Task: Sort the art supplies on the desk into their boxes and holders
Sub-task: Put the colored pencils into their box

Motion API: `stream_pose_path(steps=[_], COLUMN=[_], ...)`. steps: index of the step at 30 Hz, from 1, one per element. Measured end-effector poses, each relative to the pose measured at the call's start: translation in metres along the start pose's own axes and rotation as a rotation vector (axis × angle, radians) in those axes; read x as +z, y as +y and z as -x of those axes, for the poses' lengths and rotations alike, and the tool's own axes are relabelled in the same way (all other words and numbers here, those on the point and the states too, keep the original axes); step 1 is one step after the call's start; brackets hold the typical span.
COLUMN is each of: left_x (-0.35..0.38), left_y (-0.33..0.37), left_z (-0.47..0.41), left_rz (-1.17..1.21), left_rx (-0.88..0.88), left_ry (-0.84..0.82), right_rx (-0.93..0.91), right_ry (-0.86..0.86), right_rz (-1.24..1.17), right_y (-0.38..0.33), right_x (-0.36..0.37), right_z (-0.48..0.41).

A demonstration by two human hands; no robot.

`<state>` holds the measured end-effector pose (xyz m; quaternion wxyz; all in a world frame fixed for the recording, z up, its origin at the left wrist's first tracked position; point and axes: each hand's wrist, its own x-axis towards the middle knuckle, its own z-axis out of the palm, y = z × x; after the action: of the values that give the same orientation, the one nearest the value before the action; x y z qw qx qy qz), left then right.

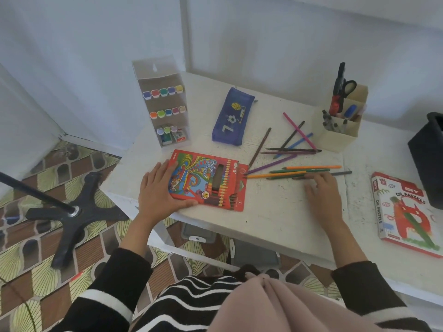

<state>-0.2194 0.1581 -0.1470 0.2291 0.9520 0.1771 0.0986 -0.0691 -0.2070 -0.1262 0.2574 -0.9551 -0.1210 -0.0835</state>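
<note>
**Item: loose coloured pencils** (311, 167). A scatter of about a dozen, centre right of the frame, on the white desk (263, 212). The lower ones lie roughly parallel with their tips toward the box; the upper ones cross one another.

**Red pencil box** (208, 180). Lies flat at centre frame, just left of the pencil tips, partly filled. Its open end faces the scatter, probably so pencils can slide straight in.

**Left hand** (160, 190). Lies flat on the box's left part with fingers extended, apparently steadying it for loading.

**Right hand** (321, 190). Fingers are spread and fairly straight, and their tips touch the lowest pencils. No pinch is visible; it looks set to gather them.

**Surroundings.**
- Upper left: marker rack (165, 104), upright.
- Upper centre: blue pencil case (233, 117).
- Upper right: cream holder (340, 137) with scissors (345, 85) and pens.
- Lower right: oil pastels box (405, 212).
- Right edge: black bin (429, 159).
</note>
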Motion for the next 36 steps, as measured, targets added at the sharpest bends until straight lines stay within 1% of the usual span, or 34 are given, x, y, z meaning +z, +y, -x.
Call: stream_pose_path(steps=[4,7,9,12,14,18,22,24,27,30,33,34,36], left_x=[-0.001,-0.001,-0.001,0.001,0.001,0.000,0.000,0.001,0.001,0.001,0.001,0.001,0.001], left_y=[0.002,0.002,0.001,0.000,0.000,0.000,0.000,0.000,0.000,-0.001,0.000,-0.001,-0.002], left_z=[0.000,0.001,0.001,0.000,0.000,0.000,0.000,0.000,0.000,0.000,0.000,0.000,0.000], left_rz=[0.000,0.004,0.011,0.014,0.010,0.003,-0.006,-0.010,-0.013,-0.011,-0.008,-0.009,-0.008], left_rx=[0.001,-0.001,-0.004,-0.010,-0.008,-0.005,-0.005,-0.005,-0.008,-0.009,-0.006,-0.005,-0.002], left_ry=[0.003,-0.004,-0.002,0.002,0.003,-0.002,0.001,0.000,-0.006,-0.012,-0.014,-0.014,-0.014], right_rx=[-0.026,-0.020,-0.107,-0.325,-0.374,-0.217,-0.089,0.030,0.260,0.447,0.550,0.546,0.448], right_ry=[-0.042,-0.045,-0.040,-0.019,0.019,0.126,0.118,0.134,0.206,0.241,0.159,0.105,-0.014], right_rz=[0.086,0.081,0.080,0.065,-0.017,-0.434,-0.871,-1.015,-1.168,-1.254,-1.266,-1.212,-0.989], right_y=[-0.002,-0.002,-0.005,-0.019,-0.035,-0.075,-0.101,-0.102,-0.101,-0.100,-0.096,-0.095,-0.091], right_x=[-0.001,-0.004,-0.006,-0.010,-0.016,-0.040,-0.045,-0.036,-0.019,-0.006,0.007,0.011,0.019], right_z=[-0.006,-0.012,-0.012,-0.010,-0.011,-0.011,-0.008,-0.004,0.005,0.013,0.021,0.025,0.033])
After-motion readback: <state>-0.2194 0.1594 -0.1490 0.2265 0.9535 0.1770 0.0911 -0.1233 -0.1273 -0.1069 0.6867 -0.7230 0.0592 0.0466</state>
